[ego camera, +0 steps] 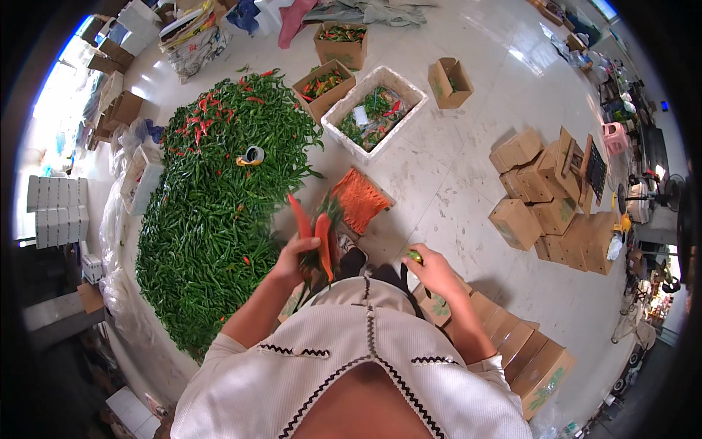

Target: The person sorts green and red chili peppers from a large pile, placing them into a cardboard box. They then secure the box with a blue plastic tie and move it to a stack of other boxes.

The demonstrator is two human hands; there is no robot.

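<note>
My left hand [293,259] grips a bunch of chili peppers, with large red ones [323,230] in front and blurred green ones behind. Between the thumb and fingers of my right hand [436,271] is a green chili pepper [415,256], mostly covered by the hand. A wide heap of green chili peppers [208,236] spreads over the floor to the left, with red ones scattered near its far end. On top of the heap lies a tape roll [252,156]. An orange woven cover on a low stool [359,200] appears just beyond my feet.
A white foam box [374,112] holding peppers stands ahead, near cardboard boxes of peppers [324,85] and another carton [451,82]. Cartons are stacked at the right [548,197] and lined up beside me at lower right [510,340]. Plastic sheeting [118,274] runs along the heap's left side.
</note>
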